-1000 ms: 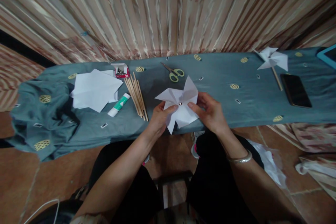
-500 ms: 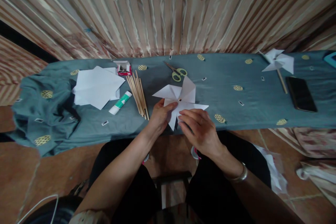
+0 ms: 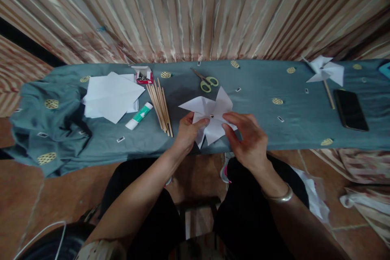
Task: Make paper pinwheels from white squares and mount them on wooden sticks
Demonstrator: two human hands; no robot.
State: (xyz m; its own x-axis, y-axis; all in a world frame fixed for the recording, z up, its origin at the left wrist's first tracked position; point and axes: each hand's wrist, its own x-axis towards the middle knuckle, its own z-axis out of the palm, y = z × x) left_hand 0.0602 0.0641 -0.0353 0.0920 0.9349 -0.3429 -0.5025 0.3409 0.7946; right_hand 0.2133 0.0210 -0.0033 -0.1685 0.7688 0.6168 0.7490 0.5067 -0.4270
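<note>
A white paper pinwheel with a small metal pin at its centre is held over the near edge of a table covered in blue-grey cloth. My left hand grips its lower left side, thumb pressed near the pin. My right hand holds the right side, fingers curled onto a blade. A bundle of wooden sticks lies just left of my left hand.
A stack of white paper, a glue stick and a small red box of pins lie at the left. Scissors rest behind the pinwheel. At the right are a finished pinwheel on a stick and a black phone.
My right hand dropped below the pinwheel half a second ago, then came back up onto its right side. The pinwheel's blades shifted slightly between my hands.
</note>
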